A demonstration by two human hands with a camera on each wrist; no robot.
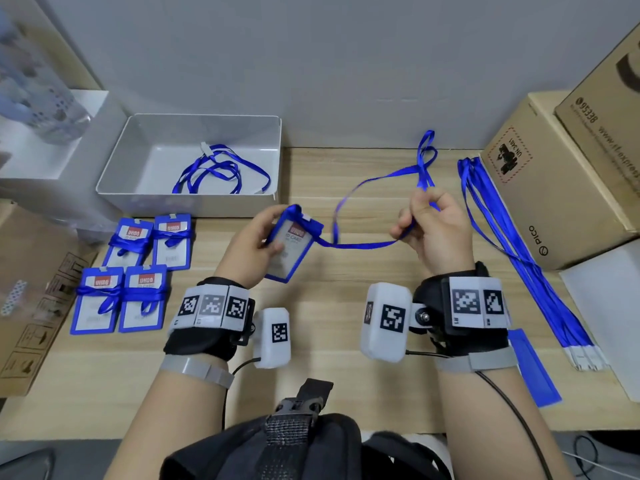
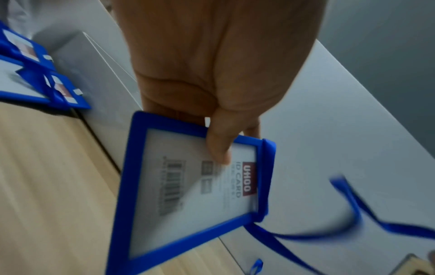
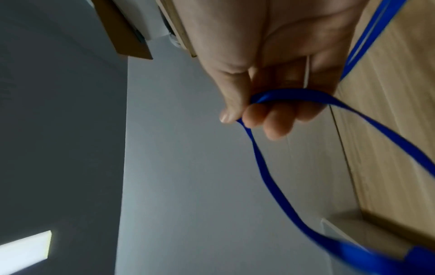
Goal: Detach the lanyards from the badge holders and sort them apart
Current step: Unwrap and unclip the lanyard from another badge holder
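Observation:
My left hand (image 1: 256, 240) grips a blue-framed badge holder (image 1: 292, 242) above the wooden table, thumb on its clear face (image 2: 219, 147). The holder (image 2: 188, 186) shows a red "UHOO ID CARD" label. Its blue lanyard (image 1: 363, 244) runs from the holder's top to my right hand (image 1: 424, 220), which pinches the ribbon (image 3: 282, 94) between thumb and curled fingers. The rest of the ribbon loops up behind that hand (image 1: 425, 150). The lanyard is still joined to the holder.
Several badge holders wrapped in lanyards (image 1: 135, 271) lie at the left. A grey tray (image 1: 145, 133) at the back holds one loose lanyard (image 1: 221, 171). A bundle of straight lanyards (image 1: 519, 258) lies at the right beside cardboard boxes (image 1: 554, 188). A blue strip (image 1: 533, 368) lies near my right wrist.

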